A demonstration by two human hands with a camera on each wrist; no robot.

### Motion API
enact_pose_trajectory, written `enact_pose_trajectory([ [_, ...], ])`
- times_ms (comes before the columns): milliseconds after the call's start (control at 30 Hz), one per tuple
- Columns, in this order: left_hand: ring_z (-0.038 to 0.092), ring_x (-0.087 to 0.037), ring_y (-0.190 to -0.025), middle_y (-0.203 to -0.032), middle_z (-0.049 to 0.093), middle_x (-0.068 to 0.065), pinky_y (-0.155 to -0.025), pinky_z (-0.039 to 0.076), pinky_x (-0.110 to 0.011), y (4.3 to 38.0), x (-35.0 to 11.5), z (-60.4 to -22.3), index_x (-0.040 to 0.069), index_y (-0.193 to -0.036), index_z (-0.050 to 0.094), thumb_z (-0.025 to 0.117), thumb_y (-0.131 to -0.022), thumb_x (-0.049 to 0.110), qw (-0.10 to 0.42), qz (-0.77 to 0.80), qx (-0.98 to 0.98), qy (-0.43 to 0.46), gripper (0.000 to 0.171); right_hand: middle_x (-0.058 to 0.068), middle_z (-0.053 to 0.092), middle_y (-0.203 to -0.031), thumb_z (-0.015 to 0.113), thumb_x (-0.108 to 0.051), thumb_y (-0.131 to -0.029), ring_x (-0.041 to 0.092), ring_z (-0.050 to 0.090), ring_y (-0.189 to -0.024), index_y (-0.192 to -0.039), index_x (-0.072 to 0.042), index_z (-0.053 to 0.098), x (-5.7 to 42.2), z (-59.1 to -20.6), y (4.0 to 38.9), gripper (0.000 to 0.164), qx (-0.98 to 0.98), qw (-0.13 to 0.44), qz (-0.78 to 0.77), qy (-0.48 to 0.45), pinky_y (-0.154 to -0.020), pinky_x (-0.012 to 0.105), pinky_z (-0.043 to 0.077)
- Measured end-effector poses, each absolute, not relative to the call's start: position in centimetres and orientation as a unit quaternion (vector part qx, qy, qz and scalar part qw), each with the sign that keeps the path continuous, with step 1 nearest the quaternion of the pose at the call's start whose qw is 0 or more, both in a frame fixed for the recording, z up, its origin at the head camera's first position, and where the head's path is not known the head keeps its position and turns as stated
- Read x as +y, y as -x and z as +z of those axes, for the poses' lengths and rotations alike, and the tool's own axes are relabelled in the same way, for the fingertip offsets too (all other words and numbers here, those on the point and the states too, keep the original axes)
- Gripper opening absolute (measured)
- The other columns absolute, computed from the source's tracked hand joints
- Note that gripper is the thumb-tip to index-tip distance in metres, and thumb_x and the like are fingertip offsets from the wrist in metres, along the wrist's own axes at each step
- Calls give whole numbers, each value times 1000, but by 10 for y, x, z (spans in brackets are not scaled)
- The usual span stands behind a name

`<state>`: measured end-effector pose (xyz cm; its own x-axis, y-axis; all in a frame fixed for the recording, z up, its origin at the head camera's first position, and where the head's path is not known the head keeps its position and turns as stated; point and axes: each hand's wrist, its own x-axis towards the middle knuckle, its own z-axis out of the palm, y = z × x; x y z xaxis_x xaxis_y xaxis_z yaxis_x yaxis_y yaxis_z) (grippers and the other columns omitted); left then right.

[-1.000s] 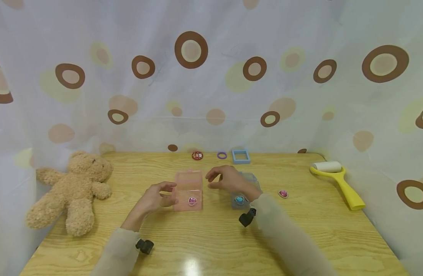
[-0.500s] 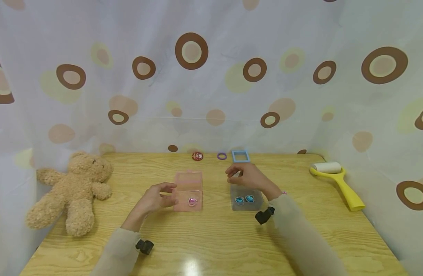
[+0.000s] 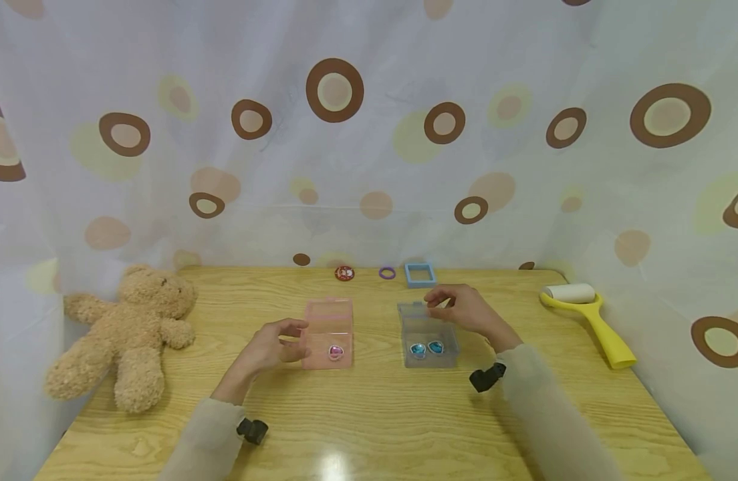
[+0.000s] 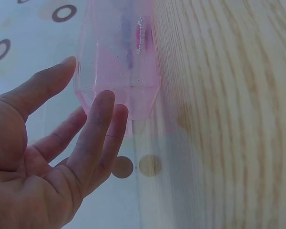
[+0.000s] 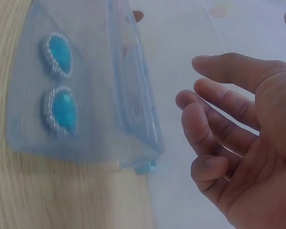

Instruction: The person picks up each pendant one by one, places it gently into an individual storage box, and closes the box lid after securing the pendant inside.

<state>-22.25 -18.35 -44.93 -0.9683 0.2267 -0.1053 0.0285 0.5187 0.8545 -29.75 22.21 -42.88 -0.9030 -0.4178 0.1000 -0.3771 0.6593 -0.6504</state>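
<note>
A translucent pink box lies with its lid raised, and a pink gem with a beaded rim is inside. My left hand is at its left side, fingers extended and loosely bent; whether they touch the box I cannot tell. To the right, a translucent blue-grey box, lid also raised, holds two blue gems with white beaded rims. Over the lid's right side hovers my right hand. Its fingers are loosely curved with nothing between them, as the right wrist view shows.
A teddy bear sits at the left. Along the back lie a red patterned disc, a purple ring and a light blue square frame. A yellow-handled roller lies at the right.
My right hand has moved right, from between the two boxes to the blue-grey box's lid, uncovering both blue gems. The loose pink gem is now hidden behind my right arm. My left hand stays put.
</note>
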Motion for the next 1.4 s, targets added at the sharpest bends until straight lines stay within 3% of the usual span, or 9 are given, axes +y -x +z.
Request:
enact_pose_trajectory([
  [233,65,-39,-111,-132,59,-26,-83,59,-41,221,-183,-449,2,-138,56,77,-87,14,99,482,867,-75,56,4,73,-107,69,-25,-95,22,65,-98,-117,-10,71,246,-436,299,27,921,23,-335,198,-85,34,51],
  [733,64,-39,-113,-133,59,-25,-85,59,-43,221,-183,-449,4,-138,56,77,-88,14,101,473,873,-68,55,6,73,-104,68,-20,-95,21,66,-97,-116,-5,70,288,-454,297,25,934,34,-314,169,-86,36,53],
  [1100,65,-39,-112,-132,60,-24,-85,59,-42,221,-183,-450,4,-138,56,76,-88,13,100,479,870,-65,54,14,72,-109,69,-24,-95,21,67,-89,-115,-5,71,314,-461,287,28,935,70,-321,134,-69,30,55],
  [1400,64,-41,-114,-133,60,-25,-86,59,-43,220,-183,-449,3,-138,56,77,-88,14,102,474,872,-67,55,11,71,-106,72,-24,-92,17,67,-87,-115,-5,71,334,-469,282,30,938,76,-316,122,-76,33,53],
])
